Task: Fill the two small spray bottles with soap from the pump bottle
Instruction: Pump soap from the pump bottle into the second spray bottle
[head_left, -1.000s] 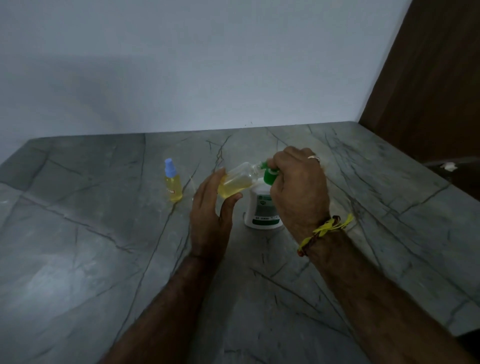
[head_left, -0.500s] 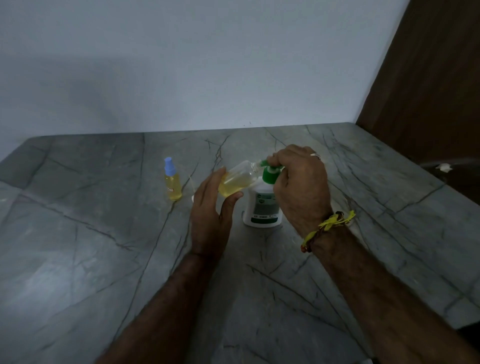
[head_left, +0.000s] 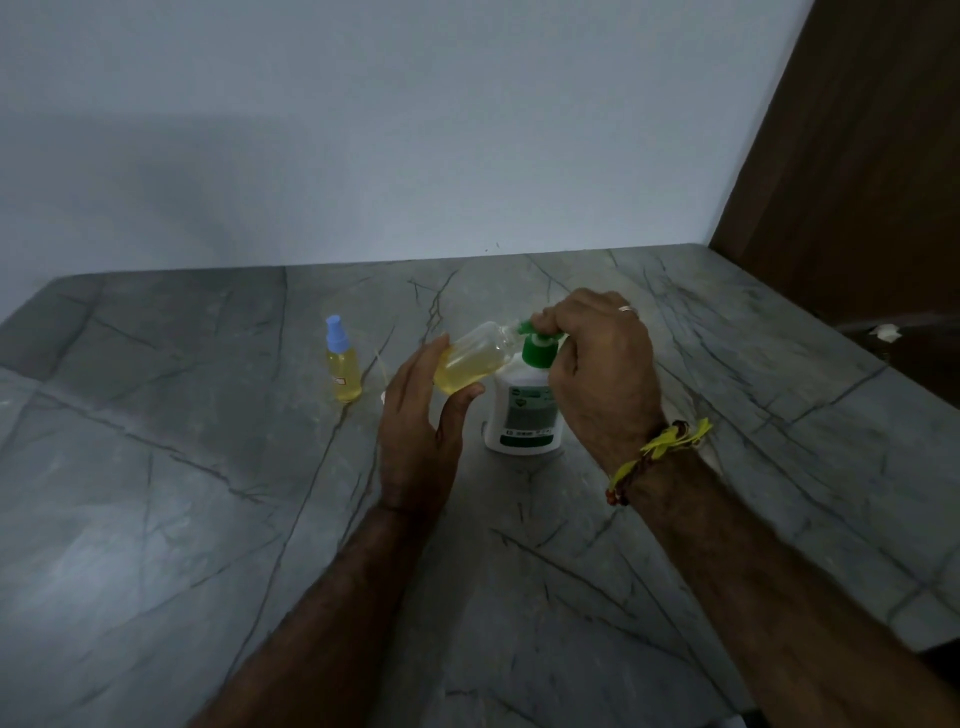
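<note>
left hand (head_left: 415, 431) holds an uncapped spray bottle (head_left: 470, 359) between thumb and fingers, tilted nearly on its side, neck pointing right toward the green pump nozzle (head_left: 525, 327); fingers are loosely extended, thumb under the bottle's base. yellow soap fills roughly the lower half of this bottle, pooled at the low end near the palm. right hand (head_left: 597, 374) is closed over the green pump head (head_left: 537, 351) of the pump bottle (head_left: 524, 415), fingers curled on top of it, ring (head_left: 627, 309) on one finger, yellow thread band (head_left: 662, 449) on the wrist (with some darker beads, hard to tell). bottle mouth sits right at the nozzle tip; can't tell if soap is flowing. pump bottle is white with a green and white label, standing upright on the grey stone table (head_left: 156, 519), just right of the left hand and partly hidden by the right one. second spray bottle (head_left: 344, 366) stands upright well left of the hands, blue spray cap on, yellow liquid nearly up to its shoulder. something small and pale on the table just behind the left hand, mostly hidden. pale wall (head_left: 363, 130) behind the table, brown wooden panel (head_left: 857, 182) at the right, a small white scrap (head_left: 885, 332) below it.
</note>
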